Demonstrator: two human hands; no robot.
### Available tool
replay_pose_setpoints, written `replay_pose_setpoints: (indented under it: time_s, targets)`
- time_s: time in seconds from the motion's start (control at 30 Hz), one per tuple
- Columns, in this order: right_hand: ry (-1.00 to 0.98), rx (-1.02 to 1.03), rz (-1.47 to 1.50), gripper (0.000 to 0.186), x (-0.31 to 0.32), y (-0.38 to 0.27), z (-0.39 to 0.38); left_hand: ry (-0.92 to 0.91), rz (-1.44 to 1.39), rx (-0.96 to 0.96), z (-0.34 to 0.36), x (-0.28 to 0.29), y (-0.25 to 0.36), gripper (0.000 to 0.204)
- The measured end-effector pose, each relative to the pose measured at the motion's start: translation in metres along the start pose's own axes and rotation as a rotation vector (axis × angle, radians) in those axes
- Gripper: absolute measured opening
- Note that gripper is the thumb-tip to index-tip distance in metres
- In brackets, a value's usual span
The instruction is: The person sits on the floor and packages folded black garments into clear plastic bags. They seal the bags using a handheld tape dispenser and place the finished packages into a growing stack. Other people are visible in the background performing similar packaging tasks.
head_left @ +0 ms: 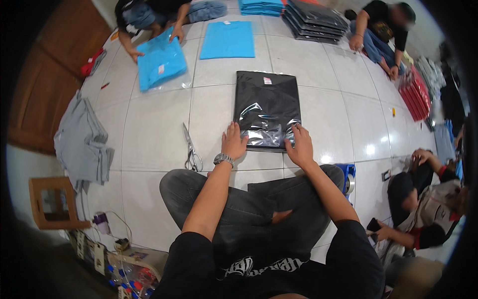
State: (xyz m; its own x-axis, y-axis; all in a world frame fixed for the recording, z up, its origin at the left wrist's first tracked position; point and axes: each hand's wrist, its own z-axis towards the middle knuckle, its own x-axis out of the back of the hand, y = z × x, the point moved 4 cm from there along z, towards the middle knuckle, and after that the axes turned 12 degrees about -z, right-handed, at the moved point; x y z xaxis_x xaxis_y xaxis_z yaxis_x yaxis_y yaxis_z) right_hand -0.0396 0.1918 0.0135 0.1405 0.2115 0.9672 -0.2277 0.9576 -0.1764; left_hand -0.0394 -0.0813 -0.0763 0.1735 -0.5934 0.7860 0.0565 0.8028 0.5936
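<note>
A folded black shirt in a clear, shiny plastic bag (266, 102) lies flat on the tiled floor in front of my crossed legs. A small pale label (267, 80) shows near its far edge. My left hand (233, 141) rests on the near left edge of the bag, its fingers stretched forward and a metal watch on the wrist. Across from it, my right hand (300, 145) lies at the near right corner, thumb apart from the fingers. Between the hands the plastic is wrinkled and reflects light. Metal scissors (190, 149) lie left of my left hand.
Far left, a person's hands hold a bagged blue shirt (162, 60). Beside it lies a flat blue shirt (227, 40). Stacked black packages (316, 21) and red packages (415, 93) stand farther off. A blue tape dispenser (347, 178) sits by my right knee. People sit at the right.
</note>
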Motion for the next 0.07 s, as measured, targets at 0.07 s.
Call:
replay_pose_setpoints:
  time_s: [0.07]
  targets:
    - [-0.274, -0.293, 0.201, 0.038, -0.008, 0.027, -0.029, -0.023, -0.192, 0.135, 0.011, 0.011, 0.000, 0.060]
